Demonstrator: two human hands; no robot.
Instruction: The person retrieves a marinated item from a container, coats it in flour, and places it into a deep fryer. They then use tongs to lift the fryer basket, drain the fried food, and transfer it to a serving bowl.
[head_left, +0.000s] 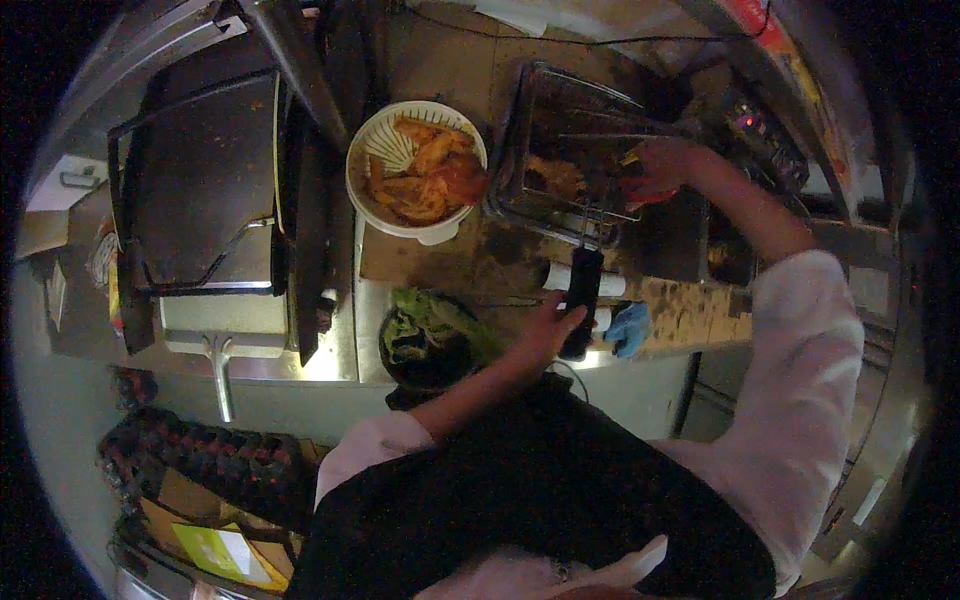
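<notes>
My left hand (551, 326) grips the black handle (582, 296) of a wire fryer basket (592, 217). The basket lies over a rectangular metal fryer tank (502, 180), with browned fried pieces (555, 176) inside. Above its right side, my right hand (664, 165) is closed on a red-handled utensil (651, 196); its working end is blurred in the dark, so its kind is unclear. Left of the fryer stands a round white slotted colander (386, 142) holding fried, orange-brown pieces (435, 180) that look like chicken.
A black bowl of leafy greens (409, 330) sits at the counter's front edge. White rolls (611, 283) and a blue crumpled glove or cloth (628, 330) lie near the handle. A large metal cooking appliance (202, 180) occupies the left. A control box with a red light (750, 124) stands at right.
</notes>
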